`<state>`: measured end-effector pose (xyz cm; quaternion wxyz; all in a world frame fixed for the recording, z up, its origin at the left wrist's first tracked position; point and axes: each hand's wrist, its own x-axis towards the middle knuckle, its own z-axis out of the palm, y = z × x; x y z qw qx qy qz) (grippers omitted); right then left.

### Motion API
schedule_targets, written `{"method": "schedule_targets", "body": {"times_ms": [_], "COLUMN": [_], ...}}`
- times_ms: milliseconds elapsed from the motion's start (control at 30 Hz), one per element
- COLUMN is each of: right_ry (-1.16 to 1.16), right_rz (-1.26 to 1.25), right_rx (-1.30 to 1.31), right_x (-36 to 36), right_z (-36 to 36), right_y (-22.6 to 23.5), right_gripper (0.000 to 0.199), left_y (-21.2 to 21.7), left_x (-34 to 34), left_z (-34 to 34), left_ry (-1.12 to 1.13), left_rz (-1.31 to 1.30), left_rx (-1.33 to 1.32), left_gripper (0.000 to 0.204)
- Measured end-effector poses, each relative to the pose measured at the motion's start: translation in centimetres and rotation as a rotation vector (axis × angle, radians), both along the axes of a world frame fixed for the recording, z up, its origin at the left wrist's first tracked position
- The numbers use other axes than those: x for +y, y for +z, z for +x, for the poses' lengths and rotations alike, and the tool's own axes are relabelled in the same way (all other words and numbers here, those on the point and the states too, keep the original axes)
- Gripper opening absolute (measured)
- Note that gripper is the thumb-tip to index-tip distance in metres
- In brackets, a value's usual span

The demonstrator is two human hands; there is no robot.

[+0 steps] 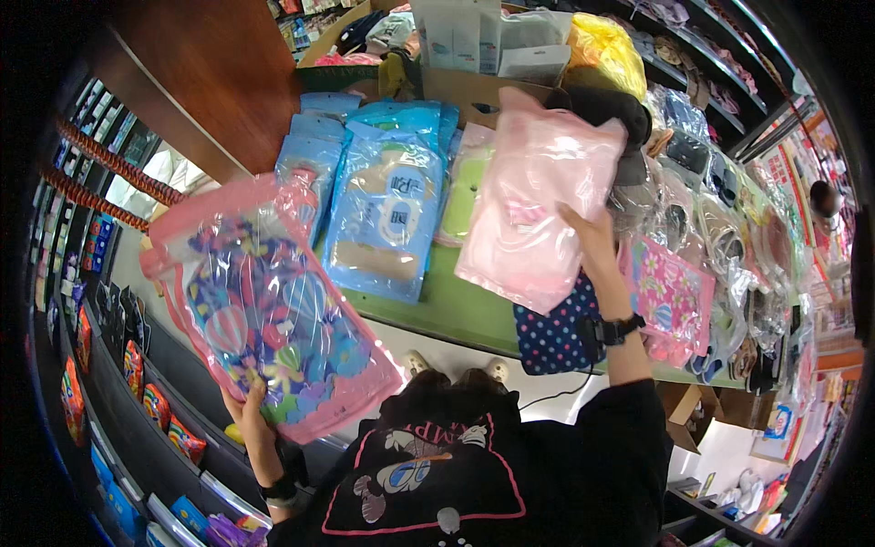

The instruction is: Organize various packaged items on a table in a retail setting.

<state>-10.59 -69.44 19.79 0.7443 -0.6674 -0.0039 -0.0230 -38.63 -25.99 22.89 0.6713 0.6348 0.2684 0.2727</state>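
Note:
My left hand (254,421) is closed on the lower edge of a clear-fronted plastic pouch (273,314) with pink borders. Inside it shows folded blue-purple fabric with hot-air balloons and flowers; the pouch is tilted, left of the table. At the right edge of a pale pink plastic package (538,196), my right hand (594,242) grips with its fingers over the top face. That package overlaps a pouch with a green front (461,196). Below my right forearm hangs a navy polka-dot fabric piece (556,330) at the table's front edge.
Blue packages (387,219) lie on the green table (437,296). Pink floral pouches (670,290) and bagged slippers (725,242) cover its right side. Behind stand a cardboard box (456,87) and a yellow bag (606,55). Stocked shelves (164,401) curve along the left, beside a brown wooden panel (219,73).

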Motion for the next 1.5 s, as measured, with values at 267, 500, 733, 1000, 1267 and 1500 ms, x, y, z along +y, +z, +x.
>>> {"method": "schedule_targets", "body": {"times_ms": [267, 500, 733, 1000, 1267, 1500], "right_ry": [0.186, -0.099, -0.406, -0.26, -0.105, -1.099], "right_rz": [-0.03, -0.335, -0.848, -1.343, -0.581, -0.635], "right_rx": [0.0, 0.061, -0.037, -0.226, -0.254, 0.046], "right_x": [6.9, 5.6, 7.0, 11.4, 7.9, -10.7], "right_z": [14.6, 20.3, 19.7, 12.6, 1.7, -13.1], "right_y": [-10.2, -18.1, -19.4, -21.1, -3.7, -9.7], "right_gripper": [0.047, 0.062, 0.079, 0.038, 0.025, 0.033], "left_y": [-1.0, -1.4, -1.9, -0.2, 2.9, 3.2], "left_x": [4.1, 3.7, 3.8, 2.1, 1.0, -2.7], "left_z": [-3.3, -4.2, -2.0, 0.9, 1.0, 4.0], "left_ry": [0.102, 0.289, 0.245, 0.153, -0.016, -0.233], "left_rz": [0.024, -0.007, -0.068, -0.111, 0.011, 0.002], "left_rx": [0.053, 0.116, 0.088, 0.122, 0.136, 0.143], "left_gripper": [0.056, 0.059, 0.06, 0.062, 0.06, 0.06]}}
